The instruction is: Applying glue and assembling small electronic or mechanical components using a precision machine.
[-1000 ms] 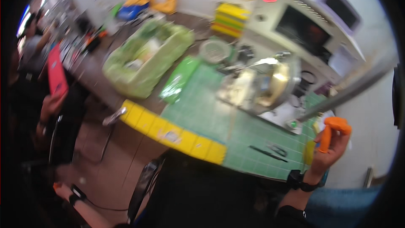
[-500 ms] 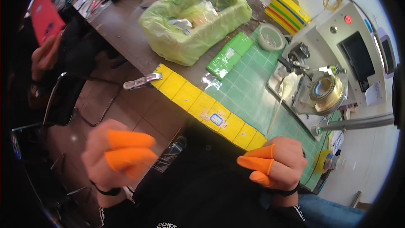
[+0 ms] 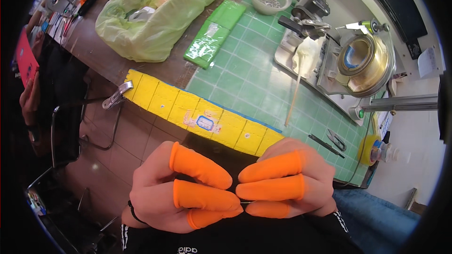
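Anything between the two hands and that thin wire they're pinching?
Nothing visible. The left hand and right hand meet fingertip to fingertip on the thin wire, above the lap, short of the green cutting mat.

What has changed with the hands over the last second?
The left hand and right hand, apart half a second ago, have come together low in the view, orange-capped fingers meeting tip to tip, seemingly pinching a thin wire. The green grid mat, yellow strip and winding machine stayed put.
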`<state>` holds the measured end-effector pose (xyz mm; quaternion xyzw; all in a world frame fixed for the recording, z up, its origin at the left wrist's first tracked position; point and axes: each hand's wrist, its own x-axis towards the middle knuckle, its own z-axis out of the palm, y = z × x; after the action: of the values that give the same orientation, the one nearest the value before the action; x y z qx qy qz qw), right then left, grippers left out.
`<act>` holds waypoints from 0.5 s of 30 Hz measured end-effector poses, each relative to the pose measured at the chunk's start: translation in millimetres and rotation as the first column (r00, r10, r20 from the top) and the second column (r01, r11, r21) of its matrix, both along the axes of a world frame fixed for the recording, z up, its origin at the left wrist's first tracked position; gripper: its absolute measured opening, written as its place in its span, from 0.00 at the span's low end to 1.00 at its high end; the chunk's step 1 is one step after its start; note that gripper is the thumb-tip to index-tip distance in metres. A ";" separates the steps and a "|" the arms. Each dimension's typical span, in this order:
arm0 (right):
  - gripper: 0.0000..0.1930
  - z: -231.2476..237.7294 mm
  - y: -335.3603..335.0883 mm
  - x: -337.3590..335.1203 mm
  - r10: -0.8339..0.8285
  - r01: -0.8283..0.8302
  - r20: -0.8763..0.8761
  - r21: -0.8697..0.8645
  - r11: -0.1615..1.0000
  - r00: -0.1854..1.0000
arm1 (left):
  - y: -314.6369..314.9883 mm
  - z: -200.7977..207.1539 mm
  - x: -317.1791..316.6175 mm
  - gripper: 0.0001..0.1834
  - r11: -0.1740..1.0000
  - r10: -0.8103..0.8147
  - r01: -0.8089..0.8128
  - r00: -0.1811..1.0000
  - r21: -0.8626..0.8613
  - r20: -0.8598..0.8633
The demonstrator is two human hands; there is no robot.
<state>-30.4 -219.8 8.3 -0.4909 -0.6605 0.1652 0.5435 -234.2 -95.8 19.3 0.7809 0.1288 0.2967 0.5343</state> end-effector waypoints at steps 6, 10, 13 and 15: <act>0.13 -6.8 -12.9 16.7 0.018 -0.017 -0.038 0.019 1.000 0.999 | -8.8 0.6 24.5 0.15 0.999 -0.043 0.043 0.999 0.005 -0.002; 0.12 -11.0 -16.6 22.3 -0.007 0.009 -0.113 0.015 1.000 0.994 | -12.5 1.8 35.6 0.16 1.000 -0.025 0.025 1.000 0.015 -0.010; 0.11 -8.3 -17.8 25.8 -0.038 0.038 -0.114 -0.003 0.999 0.993 | -3.7 6.8 42.7 0.16 0.989 -0.038 0.043 0.998 0.139 -0.040; 0.12 -6.1 -19.5 27.3 -0.013 0.016 -0.087 0.033 0.999 0.996 | -0.7 4.5 50.4 0.13 0.987 -0.111 0.110 0.994 0.121 0.001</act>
<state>-3.0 -239.3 2.2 -0.4788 -0.6355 0.1713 0.5811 -183.8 -96.5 23.8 0.8165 0.0649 0.2769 0.5025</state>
